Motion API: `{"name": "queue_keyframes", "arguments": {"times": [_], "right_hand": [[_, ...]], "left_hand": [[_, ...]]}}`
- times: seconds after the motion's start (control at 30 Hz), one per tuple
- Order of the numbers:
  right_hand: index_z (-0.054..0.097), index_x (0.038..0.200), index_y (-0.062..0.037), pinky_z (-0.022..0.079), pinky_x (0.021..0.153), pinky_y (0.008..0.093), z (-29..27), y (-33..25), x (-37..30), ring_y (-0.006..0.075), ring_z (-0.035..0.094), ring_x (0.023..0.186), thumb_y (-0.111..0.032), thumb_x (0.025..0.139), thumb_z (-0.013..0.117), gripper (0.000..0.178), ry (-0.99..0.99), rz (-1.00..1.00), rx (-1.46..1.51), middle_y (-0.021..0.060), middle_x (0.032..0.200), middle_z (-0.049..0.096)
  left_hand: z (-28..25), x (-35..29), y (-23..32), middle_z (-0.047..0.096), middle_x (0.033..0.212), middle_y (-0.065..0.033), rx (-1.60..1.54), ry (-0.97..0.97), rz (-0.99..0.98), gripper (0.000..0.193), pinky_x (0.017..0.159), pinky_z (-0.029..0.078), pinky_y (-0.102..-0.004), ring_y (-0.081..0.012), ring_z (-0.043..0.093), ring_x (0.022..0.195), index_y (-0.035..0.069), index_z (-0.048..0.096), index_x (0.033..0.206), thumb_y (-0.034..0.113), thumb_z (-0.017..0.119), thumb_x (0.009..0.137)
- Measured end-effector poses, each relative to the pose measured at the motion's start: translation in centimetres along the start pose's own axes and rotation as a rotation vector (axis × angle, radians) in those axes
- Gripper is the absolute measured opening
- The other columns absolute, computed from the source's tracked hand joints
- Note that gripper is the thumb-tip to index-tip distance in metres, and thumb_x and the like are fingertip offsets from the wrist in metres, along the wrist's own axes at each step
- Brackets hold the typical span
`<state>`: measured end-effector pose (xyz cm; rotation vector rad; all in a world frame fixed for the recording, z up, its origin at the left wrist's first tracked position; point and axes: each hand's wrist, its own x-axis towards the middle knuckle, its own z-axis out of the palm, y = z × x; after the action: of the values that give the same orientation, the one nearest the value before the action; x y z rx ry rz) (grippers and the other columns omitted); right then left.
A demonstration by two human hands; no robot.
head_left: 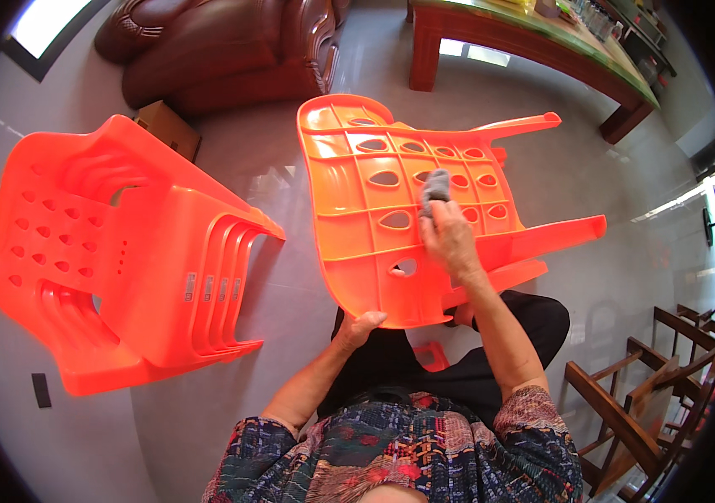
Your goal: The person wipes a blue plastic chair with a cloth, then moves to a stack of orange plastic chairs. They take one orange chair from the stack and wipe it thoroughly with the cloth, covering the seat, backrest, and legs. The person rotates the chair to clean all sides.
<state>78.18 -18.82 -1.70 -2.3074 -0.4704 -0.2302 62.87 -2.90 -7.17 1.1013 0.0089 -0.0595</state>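
Observation:
An orange plastic chair point(342, 251) lies tipped in front of me, its ribbed, perforated back panel facing up and its legs pointing right. My left hand point(361, 329) grips the panel's near edge, thumb on top and the fingers hidden beneath. In my right hand point(454, 239) is a crumpled grey cloth point(435, 189), pressed against the ribbed panel near its middle holes. To the left stands a stack of matching orange chairs point(156, 277), apart from both hands.
A brown leather sofa point(215, 54) stands at the far left, with a cardboard box point(169, 130) by it. A wooden table point(533, 54) with things on top is at the far right. Dark wooden stools point(626, 419) lie at the near right. Grey floor point(592, 184) lies between.

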Motion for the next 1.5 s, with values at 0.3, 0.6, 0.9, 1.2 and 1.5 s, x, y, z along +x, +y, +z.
{"name": "queue_keyframes", "arguments": {"times": [0.3, 0.6, 0.9, 1.2, 1.5], "right_hand": [[0.054, 0.091, -0.0079, 0.048, 0.061, 0.0474, 5.3, -9.4, 8.7, 0.0349, 0.056, 0.087, -0.014, 0.082, 0.058, 0.012, 0.089, -0.274, 0.058, 0.0144, 0.09, 0.054], [0.067, 0.1, -0.0183, 0.049, 0.08, 0.0498, 6.4, -6.4, 12.8, 0.0389, 0.056, 0.098, -0.021, 0.083, 0.056, 0.02, -0.277, -0.265, -0.169, 0.0165, 0.109, 0.053], [0.055, 0.097, -0.0069, 0.051, 0.058, 0.0426, 1.7, -9.4, 0.7, 0.0333, 0.056, 0.086, -0.007, 0.076, 0.057, 0.022, -0.31, -0.458, -0.16, 0.0128, 0.094, 0.05], [0.054, 0.119, -0.008, 0.053, 0.053, 0.0336, 0.7, -4.3, -3.0, 0.0259, 0.055, 0.086, -0.017, 0.078, 0.057, 0.042, 0.058, -0.298, -0.501, 0.0105, 0.095, 0.051], [0.059, 0.084, -0.0093, 0.055, 0.06, 0.0388, -4.9, 11.3, -3.2, 0.0294, 0.056, 0.089, -0.025, 0.085, 0.058, 0.015, 0.096, 0.122, -0.81, 0.0096, 0.094, 0.052]], "left_hand": [[-1.5, -0.3, -0.9, 0.052, 0.125, -0.0097, 0.048, -0.018, -0.083, 0.068, 0.101, 0.037, -0.0372, -0.0229, 0.049, 0.119, -0.001, 0.043, 0.131, 0.015, 0.065, 0.069], [1.4, 0.3, 0.9, 0.052, 0.127, -0.0101, 0.045, -0.049, -0.026, 0.065, 0.101, 0.037, -0.0365, -0.0217, 0.049, 0.118, -0.002, 0.046, 0.128, 0.019, 0.064, 0.069], [-0.5, -0.7, -3.4, 0.051, 0.126, -0.0071, -0.001, 0.06, 0.001, 0.067, 0.1, 0.037, -0.0362, -0.0199, 0.048, 0.116, 0.0, 0.043, 0.133, 0.017, 0.068, 0.073], [-2.1, -0.1, -2.0, 0.054, 0.121, -0.0055, -0.006, -0.005, -0.05, 0.055, 0.086, 0.043, -0.0295, -0.0149, 0.053, 0.1, -0.002, 0.048, 0.128, 0.008, 0.059, 0.075], [-2.0, -0.5, 1.5, 0.05, 0.13, -0.0133, -0.44, 0.01, 0.013, 0.063, 0.104, 0.037, -0.0415, -0.0273, 0.047, 0.122, -0.003, 0.038, 0.135, 0.024, 0.058, 0.082]]}}
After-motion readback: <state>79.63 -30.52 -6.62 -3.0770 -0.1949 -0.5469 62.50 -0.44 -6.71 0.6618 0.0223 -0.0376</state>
